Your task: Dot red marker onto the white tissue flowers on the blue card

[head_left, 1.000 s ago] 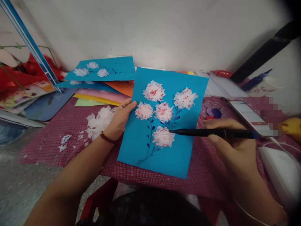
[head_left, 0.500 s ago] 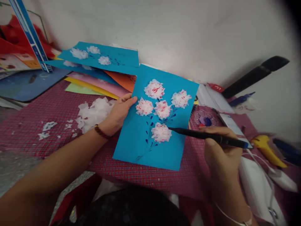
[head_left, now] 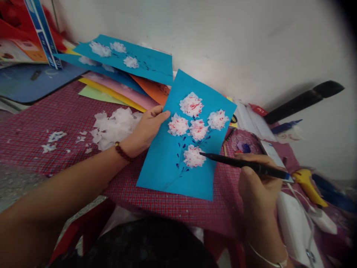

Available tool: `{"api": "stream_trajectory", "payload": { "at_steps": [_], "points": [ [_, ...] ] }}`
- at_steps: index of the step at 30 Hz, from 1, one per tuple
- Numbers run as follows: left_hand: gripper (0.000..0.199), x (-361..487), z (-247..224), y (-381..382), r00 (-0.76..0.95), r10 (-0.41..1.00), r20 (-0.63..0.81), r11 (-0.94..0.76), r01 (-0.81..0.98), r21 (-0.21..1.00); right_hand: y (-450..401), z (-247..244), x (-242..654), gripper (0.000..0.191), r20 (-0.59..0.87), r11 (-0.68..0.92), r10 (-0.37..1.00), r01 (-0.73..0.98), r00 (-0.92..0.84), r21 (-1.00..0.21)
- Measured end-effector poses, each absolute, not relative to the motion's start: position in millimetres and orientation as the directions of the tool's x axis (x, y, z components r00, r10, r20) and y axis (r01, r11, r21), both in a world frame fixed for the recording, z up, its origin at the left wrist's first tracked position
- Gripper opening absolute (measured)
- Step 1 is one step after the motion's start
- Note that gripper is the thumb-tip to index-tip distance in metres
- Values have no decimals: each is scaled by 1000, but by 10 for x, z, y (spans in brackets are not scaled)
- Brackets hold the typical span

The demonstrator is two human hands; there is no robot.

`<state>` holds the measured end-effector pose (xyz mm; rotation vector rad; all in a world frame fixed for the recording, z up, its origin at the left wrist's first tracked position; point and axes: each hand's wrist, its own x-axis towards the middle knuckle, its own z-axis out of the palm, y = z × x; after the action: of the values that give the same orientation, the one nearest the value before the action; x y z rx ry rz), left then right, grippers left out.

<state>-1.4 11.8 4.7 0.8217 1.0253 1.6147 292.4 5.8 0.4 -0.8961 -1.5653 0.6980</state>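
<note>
My left hand (head_left: 150, 124) grips the left edge of a blue card (head_left: 164, 167), thumb on its front, and holds it tilted up above the tablecloth. White tissue-paper flowers (head_left: 194, 156) with red streaks stand out from the card, among dark blue painted leaves and a stem. A slim black pen (head_left: 240, 162) with a blue end is pinched in my right hand (head_left: 259, 182). Its tip meets the right part of the lowest flower. Whether the tip presses in or just hovers, I cannot tell.
White tissue scraps (head_left: 114, 126) lie on the checked tablecloth (head_left: 75, 96). Behind them, another blue card with flowers (head_left: 156, 67) rests over coloured paper sheets (head_left: 108, 93). At right are a paint palette (head_left: 244, 141), a yellow glue gun (head_left: 309, 186) and a white box with a cable (head_left: 292, 227).
The card has turned slightly clockwise in my left hand. The pen tip has gone from the flower's right edge to a little further over its petals. The whole view has shifted slightly.
</note>
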Motion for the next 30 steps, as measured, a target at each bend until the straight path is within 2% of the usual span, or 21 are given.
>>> {"api": "stream_trajectory", "payload": {
  "at_steps": [5, 8, 11, 14, 19, 22, 24, 30],
  "points": [
    [7, -14, 29, 129, -250, 968, 31, -133, -403, 906, 68, -31, 2909, 13, 463, 495, 868, 236, -179, -836],
    [7, -24, 13, 139, -261, 965, 25, -129, -390, 912, 88, -14, 2920, 16, 457, 469, 883, 235, -106, -851],
    [8, -36, -10, 153, -261, 965, 23, -124, -379, 917, 108, 19, 2895, 16, 448, 450, 893, 139, -51, -882],
    [6, -38, -21, 160, -255, 967, 4, -107, -390, 914, 137, 30, 2848, 14, 418, 418, 906, -15, -67, -908],
    [6, -21, -1, 148, -248, 969, -13, -85, -380, 921, 206, 5, 2865, 15, 298, 271, 932, -152, -205, -951],
    [6, -6, 17, 131, -242, 970, -8, -85, -371, 925, 206, 14, 2888, 24, 246, 198, 924, -183, -294, -963],
    [6, 3, 24, 122, -244, 970, -9, -85, -373, 924, 175, 29, 2883, 28, 259, 224, 926, -152, -275, -963],
    [10, 18, 9, 116, -248, 969, -15, -76, -352, 933, 26, 21, 2808, 16, 376, 389, 918, 101, -127, -916]
  ]
}}
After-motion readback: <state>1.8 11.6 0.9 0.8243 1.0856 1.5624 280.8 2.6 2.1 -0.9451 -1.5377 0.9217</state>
